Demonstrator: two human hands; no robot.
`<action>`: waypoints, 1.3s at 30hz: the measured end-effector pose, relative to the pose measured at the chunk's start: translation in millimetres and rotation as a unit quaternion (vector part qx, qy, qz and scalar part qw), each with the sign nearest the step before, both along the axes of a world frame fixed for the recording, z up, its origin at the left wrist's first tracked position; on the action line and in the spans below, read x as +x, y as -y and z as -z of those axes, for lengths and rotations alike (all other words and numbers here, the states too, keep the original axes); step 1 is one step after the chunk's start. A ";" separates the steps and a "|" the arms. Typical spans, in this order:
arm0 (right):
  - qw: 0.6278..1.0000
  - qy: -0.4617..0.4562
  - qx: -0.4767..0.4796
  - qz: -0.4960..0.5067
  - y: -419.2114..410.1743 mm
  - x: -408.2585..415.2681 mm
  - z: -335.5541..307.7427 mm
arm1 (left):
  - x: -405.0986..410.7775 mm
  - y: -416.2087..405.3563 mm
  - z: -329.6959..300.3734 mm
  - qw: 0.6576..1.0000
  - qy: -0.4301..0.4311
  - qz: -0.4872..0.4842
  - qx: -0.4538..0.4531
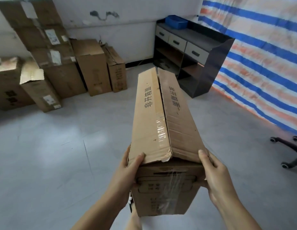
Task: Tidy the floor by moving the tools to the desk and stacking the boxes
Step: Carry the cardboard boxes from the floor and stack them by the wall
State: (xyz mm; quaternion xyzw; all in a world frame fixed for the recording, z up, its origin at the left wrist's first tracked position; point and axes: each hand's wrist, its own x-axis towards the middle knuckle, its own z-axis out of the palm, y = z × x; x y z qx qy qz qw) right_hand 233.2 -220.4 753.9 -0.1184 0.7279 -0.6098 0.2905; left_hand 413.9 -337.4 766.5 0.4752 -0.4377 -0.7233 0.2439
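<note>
Cardboard fills my view: both hands, left hand (pixel 128 170) and right hand (pixel 217 176), grasp the near end of a long box (pixel 162 117) carried above the floor (pixel 61 146), not yet stacked on the pile (pixel 50 52) by the wall.

floor (pixel 61 155): grey | cardboard boxes (pixel 64 67) stacked at 10 o'clock | desk (pixel 194 55) at 1 o'clock | chair base (pixel 288 151), probably, at 3 o'clock

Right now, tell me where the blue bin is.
In the head view, the blue bin sits upper right of centre, on the far left end of the dark desk, by the white wall and above the drawers.
</note>
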 end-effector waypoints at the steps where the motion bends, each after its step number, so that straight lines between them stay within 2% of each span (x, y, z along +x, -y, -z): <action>1: 1.000 -0.002 -0.002 -0.003 20.3 -13.8 2.3 | -13.5 19.2 2.5 1.000 -0.003 -0.002 0.000; 10: 1.000 0.004 0.006 0.000 224.7 -135.4 3.3 | -134.0 221.0 -5.8 1.000 -0.016 -0.002 0.020; 17: 1.000 0.003 0.006 -0.003 352.0 -208.9 -2.2 | -211.3 352.0 -14.0 1.000 -0.011 -0.001 0.011; 25: 1.000 0.005 0.005 -0.027 513.5 -346.2 13.7 | -336.9 503.0 1.6 1.000 -0.016 -0.016 0.009; 31: 0.997 0.002 0.005 -0.072 645.7 -460.6 8.8 | -442.7 620.5 -2.9 0.998 -0.012 -0.056 0.031; 39: 0.989 0.013 0.042 -0.142 812.1 -570.0 6.4 | -536.3 764.1 0.3 0.994 -0.010 -0.097 0.049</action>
